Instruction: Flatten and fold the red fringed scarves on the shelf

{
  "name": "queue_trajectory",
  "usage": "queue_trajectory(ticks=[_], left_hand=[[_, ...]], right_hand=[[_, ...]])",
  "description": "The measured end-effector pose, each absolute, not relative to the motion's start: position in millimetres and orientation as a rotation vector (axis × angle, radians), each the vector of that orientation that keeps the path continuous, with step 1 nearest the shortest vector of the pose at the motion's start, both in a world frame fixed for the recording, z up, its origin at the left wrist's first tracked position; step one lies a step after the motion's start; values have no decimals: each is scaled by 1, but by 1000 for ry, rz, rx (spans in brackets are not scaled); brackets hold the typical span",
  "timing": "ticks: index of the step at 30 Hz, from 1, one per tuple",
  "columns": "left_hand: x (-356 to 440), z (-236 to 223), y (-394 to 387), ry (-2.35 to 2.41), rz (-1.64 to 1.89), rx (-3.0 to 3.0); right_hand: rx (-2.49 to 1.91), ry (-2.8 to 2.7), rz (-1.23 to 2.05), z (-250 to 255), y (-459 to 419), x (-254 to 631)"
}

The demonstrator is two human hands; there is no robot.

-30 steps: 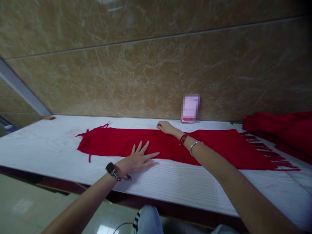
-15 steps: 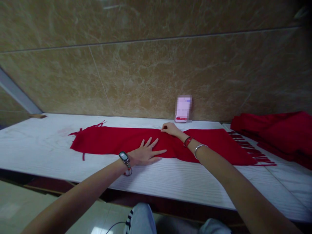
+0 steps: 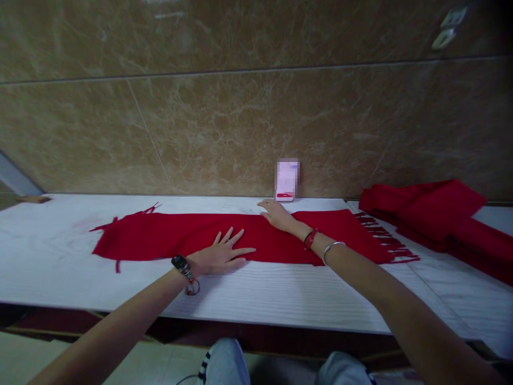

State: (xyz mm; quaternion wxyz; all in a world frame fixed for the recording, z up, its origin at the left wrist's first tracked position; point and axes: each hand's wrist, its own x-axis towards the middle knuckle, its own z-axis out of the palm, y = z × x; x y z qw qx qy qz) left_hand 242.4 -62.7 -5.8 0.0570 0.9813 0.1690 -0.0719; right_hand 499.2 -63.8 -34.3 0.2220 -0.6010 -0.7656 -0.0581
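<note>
A red fringed scarf (image 3: 160, 238) lies lengthwise in a long folded strip on the white tabletop, tassels at both ends. My left hand (image 3: 220, 254) rests flat on its middle, fingers spread, with a ring on one finger. At the scarf's far edge, my right hand (image 3: 276, 214) has its fingers loosely stretched and holds nothing that I can see; its wrist and forearm cross over the cloth. Beneath both hands, parts of the scarf are hidden.
A phone (image 3: 286, 182) with a blurred screen leans upright against the brown tiled wall (image 3: 224, 128), just beyond my right hand. More red cloth (image 3: 433, 214) lies heaped at the right. Wall sockets (image 3: 449, 29) show at the upper right. The table's front edge (image 3: 256, 323) runs above my knees.
My right hand's fingers have loosened from a pinch on the scarf's far edge. The rumpled part near it lies flatter. The view has shifted slightly right; my left hand stays flat on the scarf.
</note>
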Motion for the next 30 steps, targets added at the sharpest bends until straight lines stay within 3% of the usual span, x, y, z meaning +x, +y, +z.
queue_trajectory(ticks=[6, 14, 19, 23, 30], left_hand=[[263, -8, -57, 559, -90, 3034], [275, -17, -55, 699, -173, 3027], [289, 1, -68, 376, 111, 3201], [307, 9, -85, -34, -18, 3277], [324, 12, -74, 123, -29, 3219]], right_hand=[[-1626, -2384, -18, -50, -83, 509], [-1644, -2148, -115, -22, -100, 510], [-1591, -2372, 26, -8, -149, 509], [-1749, -2409, 25, -5, -162, 520], [-1615, -2358, 124, 3, -201, 520]])
